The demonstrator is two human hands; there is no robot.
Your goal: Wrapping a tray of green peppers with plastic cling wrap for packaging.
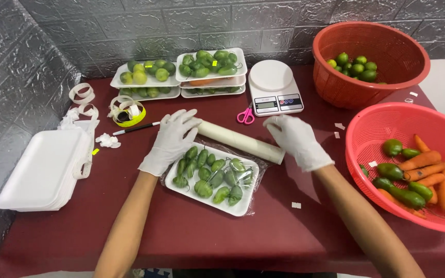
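Both gloved hands are working the film roll [240, 141] right now. Left hand [173, 139] is gripping the roll's left end, fingers curled over it, while the right hand [295, 140] is closing round the right end, near the spot where the roll is meeting the tray's far corner. That roll is lying aslant across the red table [191, 231], just behind a white foam tray [211, 178] of small green peppers [209, 175], and clear film is sitting under and partly over the tray.

Beyond the roll, pink scissors [245, 115] are resting beside a white scale [274, 87]. Filled trays [181, 72] of green fruit are stacking up against the grey wall. Off to the left, empty foam trays [45, 172] are waiting in a pile, with tape rolls [127, 110] and a pen [135, 128] near them. On the right, one red basket [372, 64] is holding limes, and a second basket [413, 164] is carrying carrots and green peppers.
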